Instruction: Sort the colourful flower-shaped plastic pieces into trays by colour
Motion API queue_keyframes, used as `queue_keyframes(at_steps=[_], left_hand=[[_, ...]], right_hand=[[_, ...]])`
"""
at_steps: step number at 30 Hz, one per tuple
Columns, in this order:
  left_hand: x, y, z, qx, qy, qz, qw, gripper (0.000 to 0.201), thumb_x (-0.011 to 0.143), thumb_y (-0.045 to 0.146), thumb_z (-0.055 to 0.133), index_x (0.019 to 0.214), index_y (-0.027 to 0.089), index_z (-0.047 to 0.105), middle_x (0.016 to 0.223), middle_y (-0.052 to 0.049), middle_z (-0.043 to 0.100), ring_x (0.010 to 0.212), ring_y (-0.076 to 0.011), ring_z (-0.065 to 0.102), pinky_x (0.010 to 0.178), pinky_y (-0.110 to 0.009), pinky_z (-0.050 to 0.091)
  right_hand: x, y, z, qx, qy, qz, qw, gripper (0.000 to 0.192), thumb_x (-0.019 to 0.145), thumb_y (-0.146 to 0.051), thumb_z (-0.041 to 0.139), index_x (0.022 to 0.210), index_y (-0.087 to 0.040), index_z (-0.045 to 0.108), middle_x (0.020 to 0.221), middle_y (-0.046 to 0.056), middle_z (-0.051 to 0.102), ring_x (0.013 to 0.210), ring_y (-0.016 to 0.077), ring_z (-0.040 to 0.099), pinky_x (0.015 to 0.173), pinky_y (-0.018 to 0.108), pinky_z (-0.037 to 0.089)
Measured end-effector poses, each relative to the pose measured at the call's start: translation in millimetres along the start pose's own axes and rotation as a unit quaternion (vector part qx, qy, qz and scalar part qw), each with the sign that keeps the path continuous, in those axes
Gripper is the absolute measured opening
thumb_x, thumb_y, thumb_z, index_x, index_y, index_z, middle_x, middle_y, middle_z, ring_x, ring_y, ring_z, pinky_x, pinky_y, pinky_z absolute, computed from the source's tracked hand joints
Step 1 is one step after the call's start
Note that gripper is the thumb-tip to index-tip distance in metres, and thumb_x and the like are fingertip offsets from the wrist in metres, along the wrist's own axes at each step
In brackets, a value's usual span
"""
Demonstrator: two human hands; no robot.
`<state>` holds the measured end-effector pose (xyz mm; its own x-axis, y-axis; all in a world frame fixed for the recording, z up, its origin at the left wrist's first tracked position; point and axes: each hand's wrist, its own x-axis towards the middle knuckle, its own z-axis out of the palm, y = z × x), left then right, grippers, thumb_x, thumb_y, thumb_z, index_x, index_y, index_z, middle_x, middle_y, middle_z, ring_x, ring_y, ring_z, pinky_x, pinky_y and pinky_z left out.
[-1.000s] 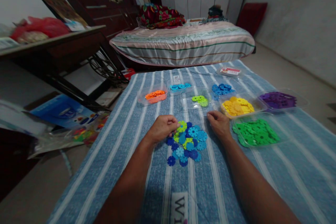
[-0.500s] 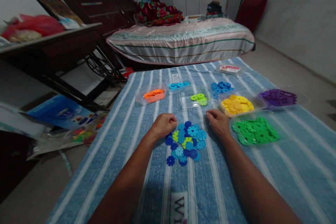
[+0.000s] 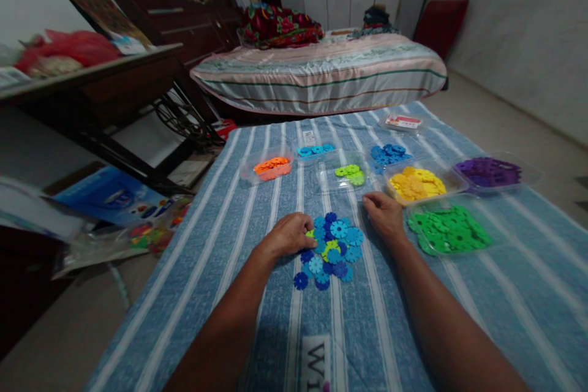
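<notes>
A loose pile of notched plastic discs (image 3: 339, 229) in dark blue, light blue and lime green lies on the striped cloth in front of me. At the pile's left edge, my left hand (image 3: 290, 234) has its thumb and finger closed around a lime green disc (image 3: 310, 234), which is partly hidden. To the right of the pile, my right hand (image 3: 384, 215) rests on the cloth with its fingers curled in; no disc shows in it. The yellow discs' tub (image 3: 454, 182) is just beyond that hand.
Clear tubs hold orange discs (image 3: 272, 168), light blue discs (image 3: 315, 150), lime discs (image 3: 350, 174), blue discs (image 3: 389, 155), purple pieces (image 3: 489, 171) and green pieces (image 3: 450, 229). A labelled clear box (image 3: 404, 122) sits at the far edge. Beyond stands a bed (image 3: 316, 82).
My left hand has moved down and right onto the pile's left edge and closed on a lime green disc. My right hand stays in place; the view has shifted slightly.
</notes>
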<state>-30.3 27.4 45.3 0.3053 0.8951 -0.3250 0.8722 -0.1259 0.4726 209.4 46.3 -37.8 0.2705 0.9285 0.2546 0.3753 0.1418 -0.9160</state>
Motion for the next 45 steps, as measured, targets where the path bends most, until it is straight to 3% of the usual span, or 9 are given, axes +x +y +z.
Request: queue_keyframes(at_steps=[9, 18, 21, 24, 26, 31, 36, 40, 45], left_hand=[[0, -11, 9.5, -0.204, 0.004, -0.014, 0.979, 0.021, 0.056, 0.029, 0.072, 0.061, 0.016, 0.055, 0.054, 0.005, 0.052, 0.053, -0.0106, 0.046, 0.051, -0.023, 0.032], [-6, -3, -22.5, -0.261, 0.013, -0.049, 0.964, 0.02, 0.061, 0.027, 0.073, 0.058, 0.016, 0.057, 0.042, 0.005, 0.051, 0.04, -0.0088, 0.046, 0.043, -0.021, 0.031], [7, 20, -33.0, -0.319, 0.074, -0.032, 0.944, 0.018, 0.063, 0.024, 0.074, 0.064, 0.015, 0.058, 0.044, 0.005, 0.054, 0.041, -0.009, 0.05, 0.042, -0.02, 0.037], [25, 48, -40.6, -0.397, 0.183, 0.007, 0.899, 0.012, 0.068, 0.018, 0.069, 0.073, 0.014, 0.059, 0.057, 0.002, 0.063, 0.053, -0.011, 0.062, 0.053, -0.022, 0.049], [35, 59, -42.6, -0.408, 0.22, 0.025, 0.886, 0.01, 0.069, 0.016, 0.068, 0.076, 0.014, 0.06, 0.063, 0.001, 0.066, 0.06, -0.0121, 0.066, 0.058, -0.023, 0.052], [34, 42, -34.2, -0.301, 0.223, 0.011, 0.927, 0.008, 0.07, 0.021, 0.065, 0.069, 0.015, 0.061, 0.054, 0.004, 0.059, 0.051, -0.0108, 0.06, 0.053, -0.022, 0.046], [2, -5, -18.4, -0.163, 0.128, -0.028, 0.978, 0.013, 0.069, 0.026, 0.065, 0.061, 0.016, 0.06, 0.051, 0.004, 0.054, 0.048, -0.011, 0.051, 0.051, -0.023, 0.037], [-26, -23, -6.5, -0.098, 0.078, -0.056, 0.99, 0.016, 0.067, 0.027, 0.066, 0.059, 0.017, 0.057, 0.052, 0.004, 0.052, 0.051, -0.0114, 0.047, 0.053, -0.024, 0.032], [-44, -20, 6.5, -0.066, 0.067, -0.078, 0.993, 0.012, 0.07, 0.029, 0.066, 0.068, 0.018, 0.06, 0.059, 0.003, 0.056, 0.058, -0.0134, 0.051, 0.057, -0.025, 0.033]], right_hand=[[1, 0, 0, 0.002, -0.002, -0.009, 1.0, 0.031, 0.076, -0.042, 0.051, 0.076, -0.019, 0.071, 0.076, 0.004, 0.07, 0.074, 0.0198, 0.062, 0.074, 0.032, 0.047], [1, -1, 1, -0.006, -0.001, -0.012, 1.0, 0.031, 0.077, -0.041, 0.05, 0.077, -0.019, 0.072, 0.077, 0.004, 0.07, 0.074, 0.0203, 0.062, 0.074, 0.032, 0.046], [1, 0, 1, -0.004, -0.001, -0.007, 1.0, 0.031, 0.077, -0.041, 0.051, 0.077, -0.019, 0.072, 0.078, 0.005, 0.07, 0.075, 0.0208, 0.063, 0.075, 0.033, 0.047], [1, 1, 1, -0.001, -0.003, -0.004, 1.0, 0.031, 0.077, -0.041, 0.051, 0.078, -0.019, 0.072, 0.078, 0.005, 0.071, 0.075, 0.0207, 0.063, 0.075, 0.032, 0.047], [1, 1, 1, -0.004, -0.003, -0.005, 1.0, 0.032, 0.077, -0.042, 0.051, 0.078, -0.019, 0.072, 0.078, 0.005, 0.071, 0.075, 0.0206, 0.063, 0.074, 0.032, 0.047], [2, 2, 0, -0.007, -0.004, -0.013, 1.0, 0.032, 0.077, -0.041, 0.05, 0.078, -0.019, 0.072, 0.078, 0.005, 0.071, 0.074, 0.0208, 0.063, 0.075, 0.033, 0.047], [1, 3, 2, -0.009, 0.007, -0.008, 1.0, 0.034, 0.076, -0.042, 0.05, 0.079, -0.019, 0.073, 0.08, 0.006, 0.072, 0.076, 0.0219, 0.064, 0.076, 0.034, 0.048], [1, 2, 2, -0.005, 0.005, -0.005, 1.0, 0.033, 0.076, -0.043, 0.05, 0.078, -0.019, 0.073, 0.078, 0.005, 0.072, 0.075, 0.0214, 0.063, 0.075, 0.034, 0.048], [0, 1, 0, -0.007, 0.0, -0.007, 1.0, 0.033, 0.076, -0.043, 0.05, 0.078, -0.019, 0.073, 0.078, 0.005, 0.071, 0.075, 0.0212, 0.063, 0.077, 0.034, 0.048]])
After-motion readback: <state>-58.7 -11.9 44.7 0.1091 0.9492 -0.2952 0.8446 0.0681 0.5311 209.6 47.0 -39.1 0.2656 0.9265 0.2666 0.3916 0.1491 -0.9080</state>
